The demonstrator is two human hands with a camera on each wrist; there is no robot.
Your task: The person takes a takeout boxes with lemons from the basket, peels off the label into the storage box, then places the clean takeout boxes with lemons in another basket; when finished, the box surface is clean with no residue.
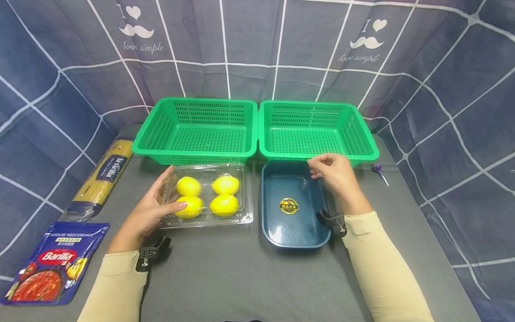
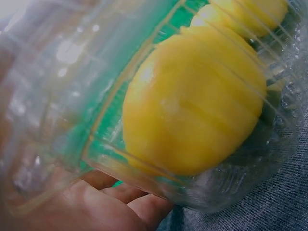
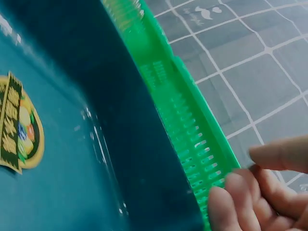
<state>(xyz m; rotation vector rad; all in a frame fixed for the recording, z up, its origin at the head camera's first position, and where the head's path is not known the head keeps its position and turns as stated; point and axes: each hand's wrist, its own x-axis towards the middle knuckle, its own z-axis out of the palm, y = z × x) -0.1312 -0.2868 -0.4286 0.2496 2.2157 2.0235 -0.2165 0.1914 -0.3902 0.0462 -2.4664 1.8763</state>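
My left hand point(image 1: 150, 210) grips the left side of a clear plastic box point(image 1: 207, 219), its thumb over the top. Several yellow lemons point(image 1: 224, 205) show through the plastic; one lemon point(image 2: 192, 101) fills much of the left wrist view, with the left fingers point(image 2: 144, 209) under the box's corner. My right hand point(image 1: 334, 176) hovers at the far right corner of a dark blue basin point(image 1: 293, 235). Its fingers point(image 3: 240, 197) are loosely curled, with nothing visible in them, beside the basin wall point(image 3: 149, 144) in the right wrist view. A gold-and-black label point(image 1: 289, 206) marks the basin floor.
Two green baskets point(image 1: 195, 158) point(image 1: 318, 107) stand side by side behind. A spaghetti pack point(image 1: 104, 174) and a blue Barilla sauce pouch point(image 1: 56, 264) lie at left. A purple-wrapped lollipop point(image 1: 377, 168) lies at right. Grid-patterned cloth point(image 1: 249, 40) surrounds the grey table.
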